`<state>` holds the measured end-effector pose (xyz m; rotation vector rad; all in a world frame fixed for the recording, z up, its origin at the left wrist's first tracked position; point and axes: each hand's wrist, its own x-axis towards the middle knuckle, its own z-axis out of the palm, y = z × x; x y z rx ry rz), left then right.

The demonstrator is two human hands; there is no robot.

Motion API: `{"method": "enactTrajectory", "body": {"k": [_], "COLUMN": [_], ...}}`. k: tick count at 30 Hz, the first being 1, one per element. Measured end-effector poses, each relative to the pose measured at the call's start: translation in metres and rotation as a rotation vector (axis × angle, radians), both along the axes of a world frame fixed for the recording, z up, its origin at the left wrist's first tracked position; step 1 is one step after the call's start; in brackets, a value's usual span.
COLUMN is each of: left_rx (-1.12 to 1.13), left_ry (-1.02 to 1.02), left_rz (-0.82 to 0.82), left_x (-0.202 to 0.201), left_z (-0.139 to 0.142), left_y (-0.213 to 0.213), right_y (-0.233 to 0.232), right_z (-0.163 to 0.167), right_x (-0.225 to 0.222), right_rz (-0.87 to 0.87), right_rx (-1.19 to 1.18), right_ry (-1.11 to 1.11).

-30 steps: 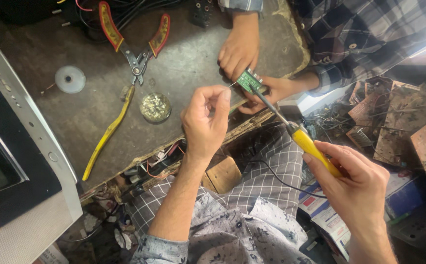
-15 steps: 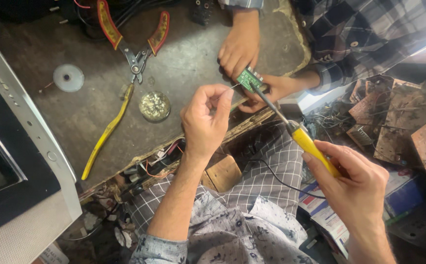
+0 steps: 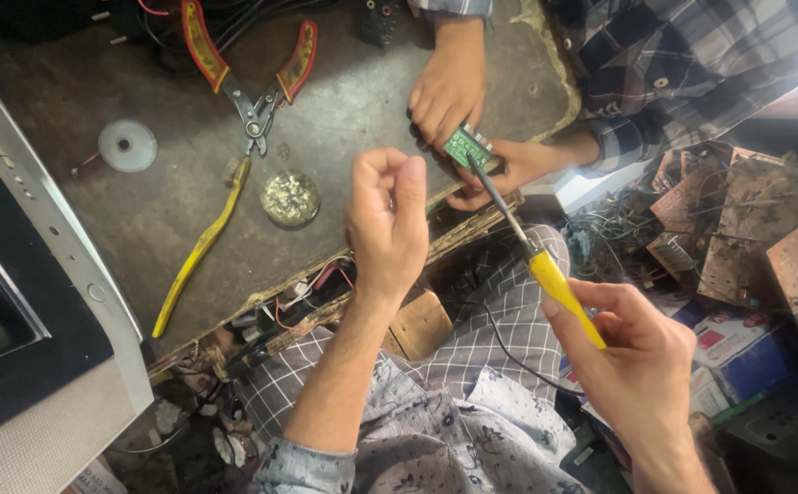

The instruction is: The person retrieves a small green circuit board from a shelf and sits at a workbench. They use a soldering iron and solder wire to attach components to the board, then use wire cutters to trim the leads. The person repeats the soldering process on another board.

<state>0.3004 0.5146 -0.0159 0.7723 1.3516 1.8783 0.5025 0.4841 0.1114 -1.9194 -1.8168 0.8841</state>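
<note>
The person's right hand [image 3: 637,366] is wrapped around the yellow handle of a soldering iron [image 3: 545,270]; its dark shaft runs up and away from them, and the tip rests on or just over a small green circuit board [image 3: 466,146], though I cannot tell whether metal actually touches it. That board sits at the far edge of the worn grey bench [image 3: 344,110], held between the two hands of a co-worker in a plaid shirt [image 3: 683,64]; the co-worker's upper hand [image 3: 449,87] covers the board's far side, the lower hand [image 3: 509,169] props it from beneath, and most of that person is cut off by the frame's top. The person's left hand [image 3: 388,220] hovers just short of the board with thumb and forefinger pinched together; whatever thin thing it pinches is too fine to make out.

On the bench lie red-handled pliers [image 3: 248,69], a yellow-handled tool [image 3: 199,247] just below them, a small round tin [image 3: 290,198] of shiny stuff and a pale disc [image 3: 127,144]; a grey monitor [image 3: 33,302] is cropped at the left. A heap of old brown circuit boards [image 3: 747,229] crowds the right, tangled in wires and hard to separate.
</note>
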Motion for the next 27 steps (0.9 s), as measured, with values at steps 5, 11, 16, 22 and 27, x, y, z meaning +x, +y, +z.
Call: {"method": "enactTrajectory", "body": {"k": [5,11,16,22,27], "left_rx": [0.125,0.147,0.106,-0.042,-0.095], "left_ry": [-0.14,-0.083,-0.094,0.246,0.222], "left_rz": [-0.012,0.024,0.04,0.099,0.087], "left_x": [0.0,-0.006,-0.009,-0.008,0.0], "left_z": [0.025,0.041,0.037,0.029,0.017], "left_y": [-0.014,-0.024,-0.024,-0.015,-0.001], "right_y": [-0.004,-0.013,0.002,0.066,0.112], "right_z": [-0.001,0.001,0.007,0.012,0.011], "right_x": [-0.007,-0.01,0.024,0.094,0.091], "right_rz": [0.092,0.091,0.171,0.39,0.425], "right_rx": [0.104,0.098,0.162,0.505,0.488], "right_ry": [-0.032,-0.01,0.057,-0.05,-0.092]}}
